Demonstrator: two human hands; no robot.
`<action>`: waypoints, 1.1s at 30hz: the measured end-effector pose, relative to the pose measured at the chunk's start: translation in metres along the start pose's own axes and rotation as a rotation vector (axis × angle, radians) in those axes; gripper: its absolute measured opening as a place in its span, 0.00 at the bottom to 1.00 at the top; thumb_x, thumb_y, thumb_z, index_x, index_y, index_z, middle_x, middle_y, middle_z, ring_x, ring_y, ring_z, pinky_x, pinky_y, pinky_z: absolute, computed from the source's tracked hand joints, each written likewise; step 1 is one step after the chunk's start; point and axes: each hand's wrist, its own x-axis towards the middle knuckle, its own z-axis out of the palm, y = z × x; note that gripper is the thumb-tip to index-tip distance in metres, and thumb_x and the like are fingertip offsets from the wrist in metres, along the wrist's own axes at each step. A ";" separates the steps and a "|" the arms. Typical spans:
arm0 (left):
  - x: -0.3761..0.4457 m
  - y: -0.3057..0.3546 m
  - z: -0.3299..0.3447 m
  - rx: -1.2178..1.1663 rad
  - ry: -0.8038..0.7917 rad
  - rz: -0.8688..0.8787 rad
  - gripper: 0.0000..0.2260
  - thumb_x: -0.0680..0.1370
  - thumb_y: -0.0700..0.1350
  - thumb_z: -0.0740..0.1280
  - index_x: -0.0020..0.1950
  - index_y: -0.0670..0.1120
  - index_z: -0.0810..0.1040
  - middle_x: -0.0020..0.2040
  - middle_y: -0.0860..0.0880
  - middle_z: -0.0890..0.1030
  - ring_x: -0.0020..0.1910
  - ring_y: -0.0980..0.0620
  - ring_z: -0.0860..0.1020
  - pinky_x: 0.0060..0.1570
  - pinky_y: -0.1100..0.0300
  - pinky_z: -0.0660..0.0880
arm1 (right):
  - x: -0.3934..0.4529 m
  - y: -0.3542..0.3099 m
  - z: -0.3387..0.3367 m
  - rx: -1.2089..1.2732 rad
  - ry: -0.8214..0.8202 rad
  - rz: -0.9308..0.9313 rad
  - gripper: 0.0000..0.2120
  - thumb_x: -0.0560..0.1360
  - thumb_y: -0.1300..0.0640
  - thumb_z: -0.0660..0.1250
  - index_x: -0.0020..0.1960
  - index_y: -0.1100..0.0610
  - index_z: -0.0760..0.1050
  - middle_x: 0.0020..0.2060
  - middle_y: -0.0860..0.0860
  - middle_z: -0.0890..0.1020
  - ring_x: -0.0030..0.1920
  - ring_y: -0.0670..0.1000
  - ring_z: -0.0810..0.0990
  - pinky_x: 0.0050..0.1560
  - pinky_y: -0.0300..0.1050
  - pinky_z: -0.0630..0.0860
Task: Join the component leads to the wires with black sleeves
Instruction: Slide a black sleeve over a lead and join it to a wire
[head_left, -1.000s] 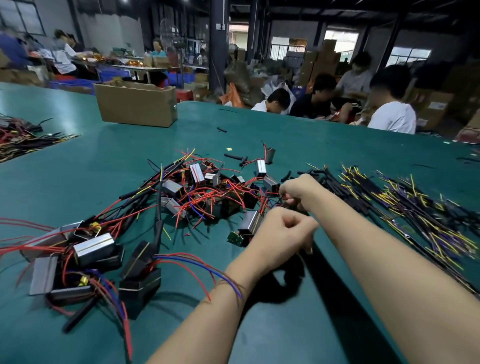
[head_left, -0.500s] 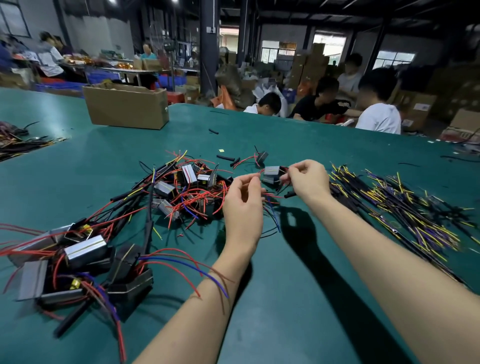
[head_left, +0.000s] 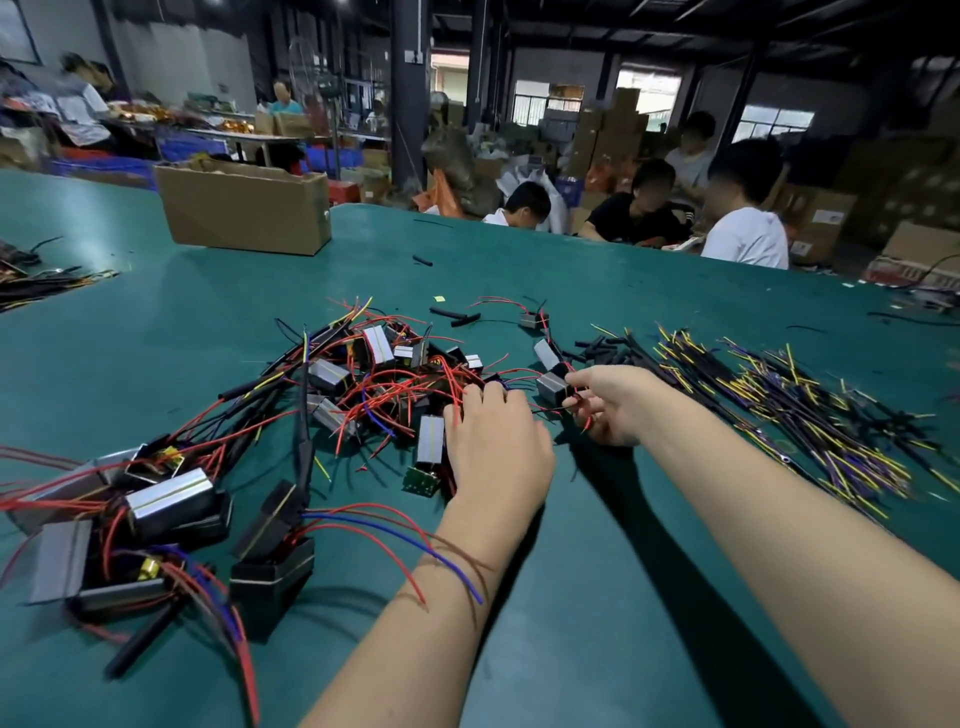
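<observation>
Component (head_left: 553, 387) picked out, ready for joining

Right hand (head_left: 615, 402) pinches it; left hand (head_left: 496, 447) rests loose on the pile (head_left: 395, 384); next, probably, a sleeved wire (head_left: 769, 395).

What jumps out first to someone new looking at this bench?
The tangle of small grey components with red leads heaped mid-table, where the left hand reaches in. Just right of it, the right hand pinches one component. Farther right, a spread of yellow and purple wires with black sleeves fans across the green table.
</observation>
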 end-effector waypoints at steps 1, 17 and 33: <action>0.000 0.000 0.000 0.006 0.017 -0.016 0.13 0.79 0.50 0.57 0.60 0.46 0.73 0.61 0.47 0.73 0.63 0.45 0.66 0.62 0.48 0.60 | 0.001 -0.001 -0.002 -0.028 0.008 0.000 0.13 0.80 0.55 0.59 0.37 0.56 0.67 0.28 0.49 0.73 0.18 0.43 0.65 0.18 0.29 0.55; 0.003 -0.001 -0.002 -0.305 0.094 0.100 0.12 0.79 0.42 0.58 0.57 0.43 0.78 0.54 0.44 0.77 0.58 0.45 0.69 0.57 0.52 0.67 | 0.020 -0.015 0.001 -0.206 0.131 -0.151 0.08 0.77 0.60 0.61 0.40 0.58 0.66 0.30 0.55 0.72 0.17 0.47 0.64 0.19 0.29 0.56; 0.015 0.005 -0.018 -2.049 -0.384 -0.676 0.17 0.84 0.48 0.50 0.52 0.36 0.70 0.52 0.35 0.77 0.54 0.38 0.78 0.42 0.57 0.79 | -0.084 0.002 -0.045 0.251 -0.139 -0.890 0.10 0.80 0.62 0.60 0.49 0.53 0.80 0.30 0.47 0.78 0.27 0.44 0.67 0.29 0.32 0.63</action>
